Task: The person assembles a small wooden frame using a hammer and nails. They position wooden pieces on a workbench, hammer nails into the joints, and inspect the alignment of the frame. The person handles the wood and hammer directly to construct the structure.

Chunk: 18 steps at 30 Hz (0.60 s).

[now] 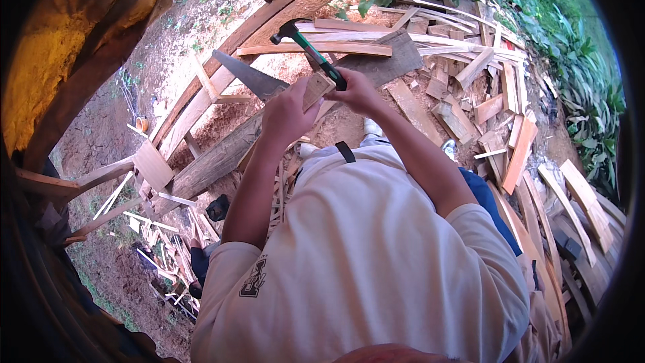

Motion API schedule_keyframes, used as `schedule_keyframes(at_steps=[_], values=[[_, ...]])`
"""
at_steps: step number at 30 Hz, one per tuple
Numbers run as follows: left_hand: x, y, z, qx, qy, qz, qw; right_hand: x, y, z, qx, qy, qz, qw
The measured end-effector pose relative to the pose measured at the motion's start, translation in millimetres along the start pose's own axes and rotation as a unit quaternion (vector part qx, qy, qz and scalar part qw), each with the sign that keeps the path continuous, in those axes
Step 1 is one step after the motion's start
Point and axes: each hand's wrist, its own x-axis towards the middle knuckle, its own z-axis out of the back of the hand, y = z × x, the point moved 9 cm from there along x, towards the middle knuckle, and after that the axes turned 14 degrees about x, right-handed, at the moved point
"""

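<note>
The left hand grips a small wooden block steady at centre, far from the body, while the right hand, just right, clenches a green-handled hammer raised above it, ready to strike.

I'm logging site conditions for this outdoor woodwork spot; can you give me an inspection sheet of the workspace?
Surface: bare reddish dirt ground, no bench; long planks lie across it.
Job's things: claw hammer with green-and-black handle; small wood block; hand saw blade lying beside.
Clutter: offcut pile to the right, thin strips lower left.
Grippers: left hand holds the wood block; right hand grips the hammer handle.
Cables: nothing seen.
Surroundings: green plants along the right edge, a large yellowish shape upper left.
</note>
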Motion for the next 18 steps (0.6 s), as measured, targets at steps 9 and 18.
schedule_keyframes(at_steps=[9,18], values=[[1.2,2.5,-2.6,-0.008,0.002,-0.005,1.0,-1.8,1.8,-2.4,-0.029,0.018,-0.035,0.999],[0.2,1.3,0.6,0.003,-0.009,-0.005,1.0,-1.4,5.0,-3.4,0.004,0.013,-0.018,1.0]])
